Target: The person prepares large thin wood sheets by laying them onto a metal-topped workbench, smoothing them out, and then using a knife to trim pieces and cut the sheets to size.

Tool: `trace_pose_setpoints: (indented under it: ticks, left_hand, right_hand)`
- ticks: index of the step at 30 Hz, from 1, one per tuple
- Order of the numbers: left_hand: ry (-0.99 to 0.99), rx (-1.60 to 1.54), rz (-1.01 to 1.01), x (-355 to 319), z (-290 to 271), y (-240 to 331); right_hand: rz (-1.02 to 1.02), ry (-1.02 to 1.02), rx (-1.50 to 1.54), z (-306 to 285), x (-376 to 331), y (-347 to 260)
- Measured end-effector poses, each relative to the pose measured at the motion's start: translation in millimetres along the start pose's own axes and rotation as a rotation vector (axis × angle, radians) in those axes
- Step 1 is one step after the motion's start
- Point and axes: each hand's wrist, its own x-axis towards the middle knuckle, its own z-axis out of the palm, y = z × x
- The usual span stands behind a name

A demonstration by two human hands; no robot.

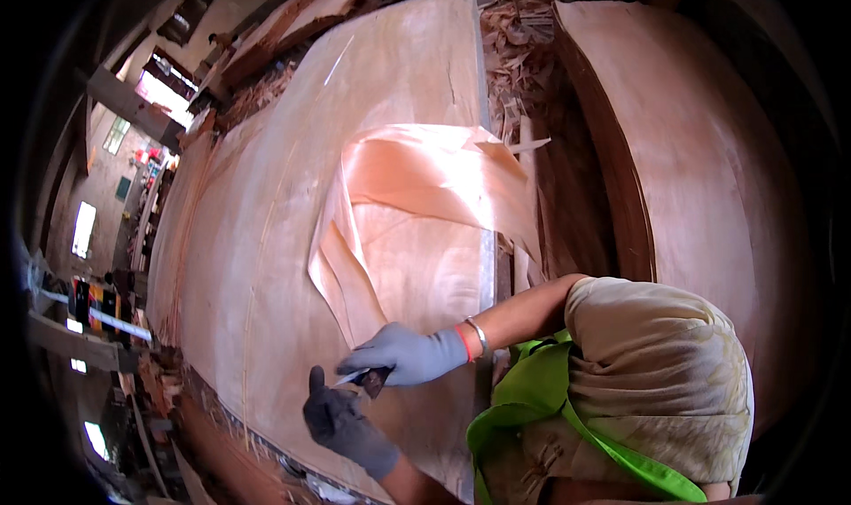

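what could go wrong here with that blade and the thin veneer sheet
1. The right hand holds a small blade pointing toward the left hand, which sits close beside it; a slip could probably cut the glove.
2. The loose veneer sheet is curled and lifted off the stack; it looks thin and may tear or crack further if tugged.
3. The folded flap could spring back over the cutting spot and hide the blade.

A large veneer sheet (266, 239) fills the frame's centre-left. On it, centre, lies a folded veneer piece (425, 213). A second veneer stack (709, 177) stands at right; wood scraps (519, 53) lie between them, upper centre.
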Motion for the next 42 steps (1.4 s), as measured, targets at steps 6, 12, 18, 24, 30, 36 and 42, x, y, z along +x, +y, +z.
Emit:
trace_pose_setpoints:
  ticks: [6, 12, 18, 24, 30, 36, 42]
  left_hand:
    - [-0.061, 0.300, 0.133, -129, -22, -81]
    - [-0.111, -0.379, -0.746, -303, -21, -135]
    - [-0.186, 0.568, -0.397, -360, -136, -240]
    - [-0.453, 0.898, -0.270, -384, -157, -271]
    - [-0.334, 0.696, -0.244, -368, -172, -273]
    - [-0.437, 0.599, 0.065, -317, -150, -267]
    - [-0.639, 0.690, 0.113, -315, -129, -285]
  right_hand:
    - [0.388, -0.347, 0.206, 40, -94, -3]
    - [0.806, -0.731, 0.140, 35, -200, -18]
    - [1.059, -0.763, 0.292, 66, -255, 15]
    - [1.138, -0.525, 0.289, 181, -274, 10]
    - [1.140, -0.399, 0.271, 245, -258, 20]
    - [1.184, -0.357, 0.013, 285, -231, 45]
    - [1.276, -0.289, 0.005, 277, -241, 19]
